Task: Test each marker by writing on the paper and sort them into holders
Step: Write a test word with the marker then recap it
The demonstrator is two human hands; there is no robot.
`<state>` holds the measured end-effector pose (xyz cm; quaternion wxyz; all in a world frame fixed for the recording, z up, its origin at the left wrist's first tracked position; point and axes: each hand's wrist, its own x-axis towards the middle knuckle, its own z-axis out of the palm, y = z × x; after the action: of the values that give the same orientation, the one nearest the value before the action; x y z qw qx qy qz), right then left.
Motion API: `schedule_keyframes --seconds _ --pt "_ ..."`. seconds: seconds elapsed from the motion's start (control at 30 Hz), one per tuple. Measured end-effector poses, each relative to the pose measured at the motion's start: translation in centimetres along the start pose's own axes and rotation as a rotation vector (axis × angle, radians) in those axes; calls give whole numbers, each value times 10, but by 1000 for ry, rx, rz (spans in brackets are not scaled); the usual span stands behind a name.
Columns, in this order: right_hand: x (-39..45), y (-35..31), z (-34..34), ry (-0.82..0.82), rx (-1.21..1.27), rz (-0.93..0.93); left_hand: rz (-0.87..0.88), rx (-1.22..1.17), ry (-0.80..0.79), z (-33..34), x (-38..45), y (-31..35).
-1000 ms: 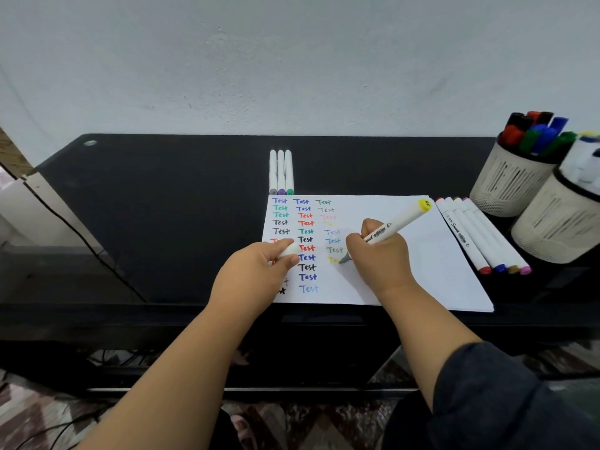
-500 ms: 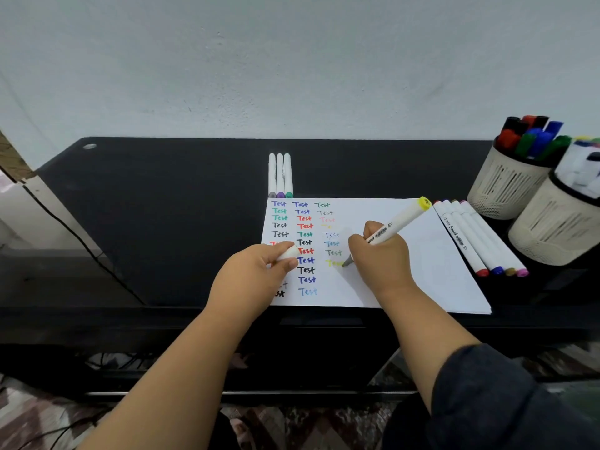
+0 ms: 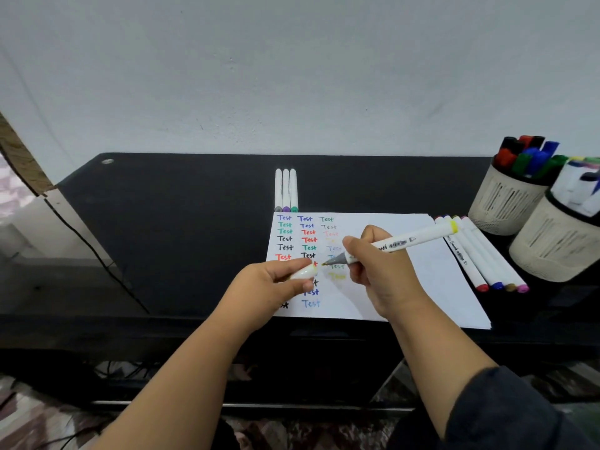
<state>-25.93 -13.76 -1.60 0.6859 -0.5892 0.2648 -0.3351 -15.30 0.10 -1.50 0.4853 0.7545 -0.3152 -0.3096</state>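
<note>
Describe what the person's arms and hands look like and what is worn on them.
Both hands, left hand and right hand, are bare: no gloves, rings or watch visible. The left forearm is bare to the frame edge. The right arm has a dark navy sleeve pushed up toward the elbow.

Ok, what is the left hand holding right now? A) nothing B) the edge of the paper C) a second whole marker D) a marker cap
D: the left hand pinches a short white cap with a yellow rim, pointed at the bare tip of the yellow marker that the right hand grips above the paper.
</note>
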Motion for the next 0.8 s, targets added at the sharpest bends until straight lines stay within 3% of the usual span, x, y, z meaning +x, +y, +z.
schedule_keyframes --seconds 0.27,0.57,0.8 --pt "-9 -3 8 -114 -127 34 27 -9 -59 2 -3 2" --pt "-14 -14 5 -178 -88 65 54 -60 49 -2 -5 4" --pt "-15 -16 6 -89 -104 54 71 -72 7 -1 -10 7"
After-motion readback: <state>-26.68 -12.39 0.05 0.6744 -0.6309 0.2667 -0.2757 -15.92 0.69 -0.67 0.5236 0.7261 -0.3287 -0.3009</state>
